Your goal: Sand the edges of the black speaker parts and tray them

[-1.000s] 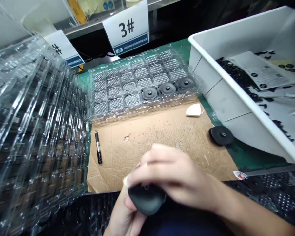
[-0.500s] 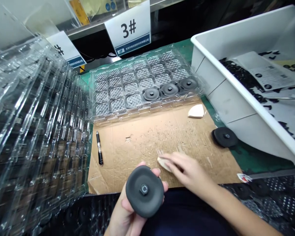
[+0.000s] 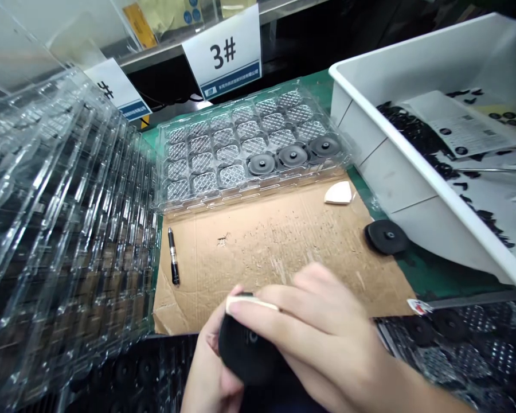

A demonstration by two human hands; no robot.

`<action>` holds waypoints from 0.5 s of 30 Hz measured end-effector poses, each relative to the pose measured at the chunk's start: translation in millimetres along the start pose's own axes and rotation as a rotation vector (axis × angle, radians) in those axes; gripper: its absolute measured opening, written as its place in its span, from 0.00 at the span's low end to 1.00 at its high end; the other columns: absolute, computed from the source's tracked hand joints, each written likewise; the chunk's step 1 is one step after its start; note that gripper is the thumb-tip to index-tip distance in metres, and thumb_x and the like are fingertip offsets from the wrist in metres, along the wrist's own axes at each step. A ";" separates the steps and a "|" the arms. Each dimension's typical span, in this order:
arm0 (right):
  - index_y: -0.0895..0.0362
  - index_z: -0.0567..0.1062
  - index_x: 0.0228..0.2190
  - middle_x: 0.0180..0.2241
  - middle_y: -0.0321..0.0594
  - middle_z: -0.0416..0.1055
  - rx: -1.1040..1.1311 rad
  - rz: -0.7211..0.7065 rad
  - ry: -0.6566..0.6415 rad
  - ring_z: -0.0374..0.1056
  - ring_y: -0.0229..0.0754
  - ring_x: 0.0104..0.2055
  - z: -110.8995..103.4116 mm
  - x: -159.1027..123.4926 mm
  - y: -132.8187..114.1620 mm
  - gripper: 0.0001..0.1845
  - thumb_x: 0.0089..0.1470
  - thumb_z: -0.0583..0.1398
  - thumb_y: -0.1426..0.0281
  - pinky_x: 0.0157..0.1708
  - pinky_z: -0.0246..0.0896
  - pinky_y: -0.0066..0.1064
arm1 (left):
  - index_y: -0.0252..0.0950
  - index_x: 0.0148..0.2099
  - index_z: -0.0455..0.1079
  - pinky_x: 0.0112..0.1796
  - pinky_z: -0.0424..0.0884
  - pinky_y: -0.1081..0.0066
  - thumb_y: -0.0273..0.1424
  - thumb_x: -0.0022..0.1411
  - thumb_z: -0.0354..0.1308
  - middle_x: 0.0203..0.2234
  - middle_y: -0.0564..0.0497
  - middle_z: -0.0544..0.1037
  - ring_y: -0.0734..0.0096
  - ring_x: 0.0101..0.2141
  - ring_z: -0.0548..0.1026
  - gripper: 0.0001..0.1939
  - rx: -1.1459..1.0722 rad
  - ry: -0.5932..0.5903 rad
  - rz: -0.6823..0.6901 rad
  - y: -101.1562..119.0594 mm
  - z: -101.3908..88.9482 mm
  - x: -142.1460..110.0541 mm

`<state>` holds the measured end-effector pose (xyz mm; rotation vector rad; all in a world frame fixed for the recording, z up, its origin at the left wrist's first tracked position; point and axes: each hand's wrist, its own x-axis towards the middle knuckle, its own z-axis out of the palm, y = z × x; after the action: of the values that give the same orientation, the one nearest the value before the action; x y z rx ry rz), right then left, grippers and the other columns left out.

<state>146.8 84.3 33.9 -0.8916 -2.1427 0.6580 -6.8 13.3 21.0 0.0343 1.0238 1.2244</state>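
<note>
My left hand [image 3: 210, 361] cradles a black round disc with a central hub [image 3: 245, 350], which is tilted so its face is mostly hidden. My right hand [image 3: 318, 327] is over the disc, pinching a cream wedge-shaped sponge [image 3: 245, 302] against its upper edge. Beyond them, a transparent blister tray [image 3: 241, 150] lies on the bench, with three similar black discs [image 3: 292, 155] seated in its right-hand pockets. Another black disc [image 3: 387, 236] lies on the green mat [image 3: 434, 275], right of the cardboard sheet [image 3: 284, 252]. A second cream wedge [image 3: 339, 193] sits on the cardboard.
A tall stack of transparent trays [image 3: 64, 201] fills the left side. A white bin [image 3: 413, 132] holding black parts and printed paper stands at right. A black pen [image 3: 172, 264] lies on the cardboard. A tray of black discs [image 3: 468, 350] sits lower right. A "3#" sign [image 3: 221, 51] hangs behind.
My right hand has moved from the cardboard back onto the disc, with the cream wedge between its fingers. The disc has tilted from facing up to nearly edge-on in my left hand.
</note>
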 end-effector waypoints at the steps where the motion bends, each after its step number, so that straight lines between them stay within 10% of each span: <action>1: 0.58 0.73 0.42 0.31 0.39 0.75 -0.001 0.010 -0.029 0.64 0.38 0.29 1.7 -0.5 2.7 0.15 0.59 0.50 0.77 0.31 0.50 0.31 | 0.43 0.42 0.76 0.42 0.70 0.74 0.34 0.42 0.69 0.38 0.50 0.81 0.65 0.41 0.77 0.21 0.005 0.006 -0.001 0.5 2.4 0.1; 10: 0.56 0.72 0.43 0.37 0.37 0.76 0.123 0.083 -0.013 0.68 0.36 0.35 10.1 -4.2 8.5 0.14 0.57 0.53 0.78 0.35 0.57 0.30 | 0.46 0.43 0.75 0.45 0.69 0.74 0.38 0.27 0.72 0.44 0.51 0.79 0.61 0.46 0.74 0.33 0.067 0.051 0.037 -3.8 -2.8 6.6; 15: 0.56 0.75 0.39 0.34 0.41 0.76 -0.004 0.391 -0.126 0.69 0.41 0.36 29.5 -18.5 39.6 0.12 0.58 0.53 0.73 0.38 0.62 0.34 | 0.47 0.43 0.75 0.39 0.74 0.72 0.36 0.36 0.70 0.44 0.53 0.79 0.59 0.39 0.78 0.26 0.022 0.004 0.021 -1.2 -10.3 10.6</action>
<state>149.0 90.1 -18.5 -1.3190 -2.0948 0.9239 -13.0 16.1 7.7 0.0594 1.0429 1.2330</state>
